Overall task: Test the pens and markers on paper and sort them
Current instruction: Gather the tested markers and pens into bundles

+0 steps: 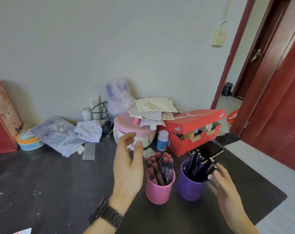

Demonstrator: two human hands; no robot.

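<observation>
1. The red-capped pens (160, 166) stand bunched in a pink cup (160, 191), and the black pens (198, 163) stand in a purple cup (188, 188). With 1 colour per cup, I judge the sorting largely done.
2. The 2 cups stand side by side toward the desk's (50, 183) near edge, closer to its right edge than its left.
3. The left hand (128, 169) hovers just left of the pink cup. Its fingers are straight and spread and hold nothing. A dark watch (107, 215) sits on the wrist.
4. The right hand (227, 191) is at the purple cup's right side, where the black pens lean toward it. It is blurred, so I cannot tell whether its fingers pinch a pen or only touch one.
5. A phone (209, 149) lies just behind the purple cup, in front of a red shoebox (194, 132).
6. The desk top is dark and speckled white. Along its back edge sit a pink woven basket (131, 132) under loose papers, a purple plush toy (119, 97) and a small bottle (162, 141).
7. The wall is pale with 1 socket (218, 38). A red-brown door (278, 98) stands open on the right.
</observation>
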